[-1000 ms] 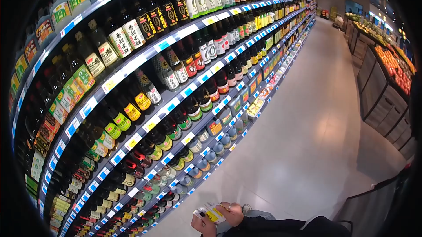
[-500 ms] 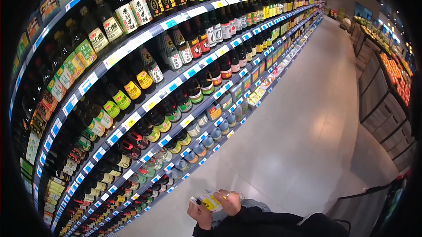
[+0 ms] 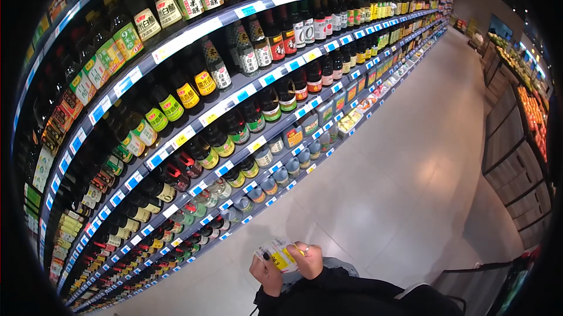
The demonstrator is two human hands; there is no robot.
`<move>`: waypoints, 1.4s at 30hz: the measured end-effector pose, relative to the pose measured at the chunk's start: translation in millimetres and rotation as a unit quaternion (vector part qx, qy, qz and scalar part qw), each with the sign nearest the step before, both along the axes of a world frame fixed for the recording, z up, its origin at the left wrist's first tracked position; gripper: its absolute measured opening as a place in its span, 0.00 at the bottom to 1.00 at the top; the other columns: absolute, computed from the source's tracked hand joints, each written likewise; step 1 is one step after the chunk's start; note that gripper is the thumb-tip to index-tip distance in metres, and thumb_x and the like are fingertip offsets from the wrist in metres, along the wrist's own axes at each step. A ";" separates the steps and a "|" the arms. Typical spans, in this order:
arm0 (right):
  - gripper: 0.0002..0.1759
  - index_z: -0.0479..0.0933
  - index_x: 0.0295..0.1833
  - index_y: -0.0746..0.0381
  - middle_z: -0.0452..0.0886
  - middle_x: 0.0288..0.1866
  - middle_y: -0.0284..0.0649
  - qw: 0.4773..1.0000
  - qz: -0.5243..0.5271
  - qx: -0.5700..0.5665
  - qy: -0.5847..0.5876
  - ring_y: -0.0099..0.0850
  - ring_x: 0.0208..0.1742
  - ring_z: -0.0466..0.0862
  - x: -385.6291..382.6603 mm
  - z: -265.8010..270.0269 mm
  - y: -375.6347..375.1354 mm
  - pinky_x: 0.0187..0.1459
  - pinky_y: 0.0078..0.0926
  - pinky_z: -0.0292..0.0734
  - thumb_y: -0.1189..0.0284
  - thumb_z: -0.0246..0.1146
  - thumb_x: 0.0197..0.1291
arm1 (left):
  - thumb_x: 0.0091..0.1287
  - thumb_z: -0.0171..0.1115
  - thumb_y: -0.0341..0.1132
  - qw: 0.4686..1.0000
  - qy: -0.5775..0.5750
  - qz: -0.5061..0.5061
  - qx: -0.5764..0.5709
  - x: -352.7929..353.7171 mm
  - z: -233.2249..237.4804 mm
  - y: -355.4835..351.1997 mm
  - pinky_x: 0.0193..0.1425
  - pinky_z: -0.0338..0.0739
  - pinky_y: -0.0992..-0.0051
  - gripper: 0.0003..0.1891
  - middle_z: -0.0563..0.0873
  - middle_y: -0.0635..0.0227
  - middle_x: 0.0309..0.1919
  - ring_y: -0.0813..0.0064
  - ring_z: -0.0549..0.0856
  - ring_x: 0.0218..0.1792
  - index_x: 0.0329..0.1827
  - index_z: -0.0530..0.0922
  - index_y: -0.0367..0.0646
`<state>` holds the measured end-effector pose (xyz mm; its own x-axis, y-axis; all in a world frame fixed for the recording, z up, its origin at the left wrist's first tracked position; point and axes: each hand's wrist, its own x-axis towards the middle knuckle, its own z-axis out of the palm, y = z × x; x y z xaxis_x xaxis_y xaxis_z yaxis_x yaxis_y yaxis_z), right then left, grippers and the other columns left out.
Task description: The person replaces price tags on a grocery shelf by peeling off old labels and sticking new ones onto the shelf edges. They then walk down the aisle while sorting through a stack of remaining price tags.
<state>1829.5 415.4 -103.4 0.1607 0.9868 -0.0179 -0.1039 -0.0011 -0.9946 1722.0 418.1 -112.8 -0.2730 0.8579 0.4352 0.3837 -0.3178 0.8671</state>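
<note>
Both of my hands are low in the head view, close together in front of my dark sleeves. Between them is a white and yellow price tag (image 3: 280, 257) with printed text and large digits. My left hand (image 3: 267, 276) pinches the tag's left and lower side, the thumb across its front. On the right edge of the same tag, the fingers of my right hand (image 3: 309, 261) are closed; a ring shows on one finger. A long shelf unit (image 3: 255, 84) full of dark sauce and vinegar bottles runs along the left.
Blue and white price labels (image 3: 251, 9) line the shelf edges. A grey tiled floor (image 3: 381, 169) stretches down the aisle. To the right stand wooden produce stands (image 3: 516, 158) with orange and red fruit (image 3: 532, 114) on top.
The whole view has shifted slightly, so the shelves appear farther right. Both hands keep their hold on the price tag, almost in the same place.
</note>
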 end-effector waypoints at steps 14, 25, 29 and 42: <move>0.18 0.70 0.20 0.66 0.69 0.12 0.33 0.999 -0.031 0.031 -0.012 0.15 0.16 0.65 -0.2 9.1 -0.9 0.18 0.17 0.61 0.68 0.58 0.60 | 0.68 0.45 0.35 1.000 -0.004 -0.003 -0.005 3.9 0.1 -0.8 0.21 0.57 0.75 0.18 0.70 0.64 0.17 0.78 0.70 0.18 0.22 0.69 0.32; 0.19 0.71 0.21 0.66 0.69 0.12 0.32 0.999 -0.038 0.013 -0.020 0.14 0.17 0.65 3.4 1.3 1.2 0.18 0.17 0.60 0.67 0.57 0.61 | 0.68 0.45 0.35 0.998 -0.041 -0.019 -0.038 7.9 -0.9 1.1 0.22 0.58 0.77 0.18 0.71 0.65 0.18 0.82 0.69 0.20 0.23 0.69 0.31; 0.19 0.71 0.21 0.67 0.71 0.13 0.33 0.999 -0.036 0.010 -0.013 0.14 0.17 0.66 4.5 4.4 1.3 0.19 0.17 0.61 0.66 0.57 0.62 | 0.65 0.47 0.30 0.998 -0.059 -0.017 -0.021 8.9 -5.3 4.1 0.20 0.57 0.74 0.14 0.71 0.62 0.17 0.75 0.69 0.17 0.22 0.70 0.32; 0.16 0.76 0.29 0.71 0.76 0.22 0.31 0.995 -0.067 0.027 0.071 0.14 0.22 0.70 4.0 -1.5 9.2 0.23 0.15 0.63 0.67 0.57 0.62 | 0.62 0.48 0.28 0.997 0.015 -0.009 0.076 0.0 -31.3 12.7 0.20 0.60 0.75 0.12 0.70 0.63 0.17 0.75 0.68 0.17 0.20 0.64 0.34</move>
<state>1833.5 424.6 -104.9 0.2906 0.9569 0.0028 -0.2383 0.0752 -0.9683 1722.0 430.7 -144.0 -0.2431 0.7864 0.5679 0.4012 -0.4516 0.7969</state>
